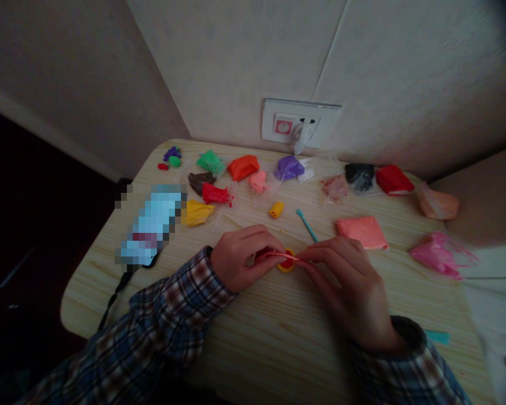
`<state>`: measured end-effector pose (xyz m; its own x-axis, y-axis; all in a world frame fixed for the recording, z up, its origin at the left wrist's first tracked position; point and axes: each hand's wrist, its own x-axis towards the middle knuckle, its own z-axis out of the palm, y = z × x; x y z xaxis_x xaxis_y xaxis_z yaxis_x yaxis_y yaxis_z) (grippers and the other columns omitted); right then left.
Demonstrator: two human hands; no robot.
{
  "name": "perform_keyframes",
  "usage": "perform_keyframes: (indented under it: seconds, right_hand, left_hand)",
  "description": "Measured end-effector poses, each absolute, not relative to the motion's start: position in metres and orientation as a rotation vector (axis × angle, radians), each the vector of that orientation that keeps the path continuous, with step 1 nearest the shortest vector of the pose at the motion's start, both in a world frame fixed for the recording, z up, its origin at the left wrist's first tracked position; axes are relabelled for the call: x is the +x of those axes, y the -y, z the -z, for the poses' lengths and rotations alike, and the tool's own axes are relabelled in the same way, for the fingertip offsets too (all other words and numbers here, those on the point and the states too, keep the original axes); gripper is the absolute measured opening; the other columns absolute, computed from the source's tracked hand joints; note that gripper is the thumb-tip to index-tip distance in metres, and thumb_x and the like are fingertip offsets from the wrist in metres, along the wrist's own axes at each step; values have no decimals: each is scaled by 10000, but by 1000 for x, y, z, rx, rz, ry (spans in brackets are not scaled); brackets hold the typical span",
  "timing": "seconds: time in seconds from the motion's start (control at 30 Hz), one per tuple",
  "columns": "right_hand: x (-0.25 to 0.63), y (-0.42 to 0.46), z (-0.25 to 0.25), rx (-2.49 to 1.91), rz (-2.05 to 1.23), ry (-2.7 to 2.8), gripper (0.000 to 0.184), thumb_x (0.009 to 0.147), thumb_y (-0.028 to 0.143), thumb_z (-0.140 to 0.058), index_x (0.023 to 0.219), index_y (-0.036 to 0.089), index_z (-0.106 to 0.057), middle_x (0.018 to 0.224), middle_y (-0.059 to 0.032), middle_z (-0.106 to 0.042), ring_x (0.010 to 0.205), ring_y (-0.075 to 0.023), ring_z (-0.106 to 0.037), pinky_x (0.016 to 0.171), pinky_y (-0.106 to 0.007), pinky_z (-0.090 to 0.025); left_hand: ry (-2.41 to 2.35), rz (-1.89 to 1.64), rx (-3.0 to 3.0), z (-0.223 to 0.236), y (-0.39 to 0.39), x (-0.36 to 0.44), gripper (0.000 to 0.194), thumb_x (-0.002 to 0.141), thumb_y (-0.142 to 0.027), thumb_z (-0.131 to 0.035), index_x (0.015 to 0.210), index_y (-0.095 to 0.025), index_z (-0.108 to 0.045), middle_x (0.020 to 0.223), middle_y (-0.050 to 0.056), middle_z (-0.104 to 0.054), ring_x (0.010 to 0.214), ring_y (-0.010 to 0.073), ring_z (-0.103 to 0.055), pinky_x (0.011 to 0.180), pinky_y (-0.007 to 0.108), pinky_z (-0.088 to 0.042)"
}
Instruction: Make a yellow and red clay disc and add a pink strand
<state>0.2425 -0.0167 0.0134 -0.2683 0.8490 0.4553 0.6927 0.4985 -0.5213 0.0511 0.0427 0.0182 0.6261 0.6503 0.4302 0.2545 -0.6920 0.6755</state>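
A thin pink strip of modelling clay [290, 257] is stretched between my two hands. My left hand [244, 256] pinches its left end between thumb and fingers, and my right hand [349, 287] pinches the right end. Just under the strip, a yellow clay piece with a red middle [285, 268] rests on the table, partly covered by my fingers. Beyond the hands lies a small yellow clay roll [276, 210] with red marks at one end. A slim blue modelling tool [306, 224] lies near my right fingertips, beside a flat pink clay packet [362, 232].
Several bagged clay lumps, such as an orange one [243, 167] and a purple one [290, 167], line the back of the wooden table [253, 337]. Left is a phone [154, 225] with a cord; small clay fruits [172, 154] stand behind. A plug [302, 135] sits in the wall socket.
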Motion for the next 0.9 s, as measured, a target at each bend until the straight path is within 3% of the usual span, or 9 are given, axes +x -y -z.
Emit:
perform_keyframes:
  seconds: [0.2, 0.67, 0.9]
  right_hand:
    - [243, 17, -13, -1250, -255, 2032, 44, 860, 139, -597, 858, 179, -581, 760, -14, -628, 736, -153, -549, 728, -324, -403]
    - [241, 16, -14, -1302, -292, 2073, 59, 886, 222, -566, 931, 186, -577, 823, -24, -633, 796, -172, -558, 752, -327, -406]
    - [240, 16, -13, -1268, -315, 2100, 53, 886, 145, -551, 913, 168, -591, 816, -29, -641, 772, -169, -536, 748, -333, -390]
  left_hand:
    - [-723, -903, 2281, -18, -43, 51, 81, 836, -178, -609, 791, -118, -639, 681, 15, -623, 607, 89, -546, 564, 179, -456]
    - [-708, -902, 2279, -18, -42, 52, 85, 837, -168, -602, 783, -113, -639, 675, 17, -616, 591, 88, -536, 552, 177, -446]
    - [-710, -892, 2295, -18, -41, 52, 75, 833, -163, -607, 779, -118, -632, 685, 12, -618, 598, 86, -531, 571, 177, -449]
